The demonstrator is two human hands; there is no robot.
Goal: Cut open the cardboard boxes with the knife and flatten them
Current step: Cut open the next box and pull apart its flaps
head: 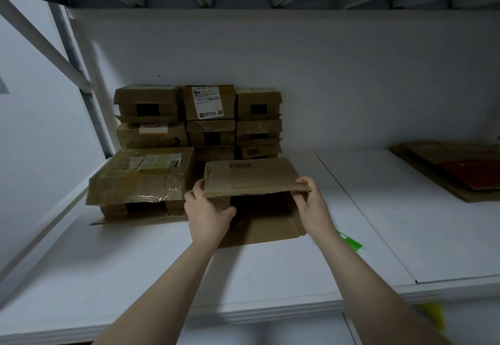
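Both my forearms reach in from the bottom edge over the white shelf board (270,269). My left hand (208,212) holds the left side of the open brown cardboard box (259,225), thumb on the lower side wall and fingers up at the left edge of the raised top flap; its grip is closed on the box. My right hand (311,204) pinches the right front corner of that same flap, thumb on top and fingers under, so that grip is closed on the box too. The box lies on the shelf with its open mouth facing me, dark inside, and a printed barcode shows on the flap top.

Just right of my right wrist, a green and white knife (350,241) lies flat on the shelf, partly hidden behind the arm; blade not readable.

Left of the box, touching or just beside it, a wide flat brown carton wrapped in clear tape (140,176) sits on top of another box with a loose flap sticking out underneath.

Behind, against the white back wall (297,74), a stack of sealed brown cardboard boxes (208,120) stands in three columns; the top middle one has a white shipping label.

Far right on the shelf, well apart, flattened brown cardboard sheets (446,166) lie piled, with a reddish panel on top.
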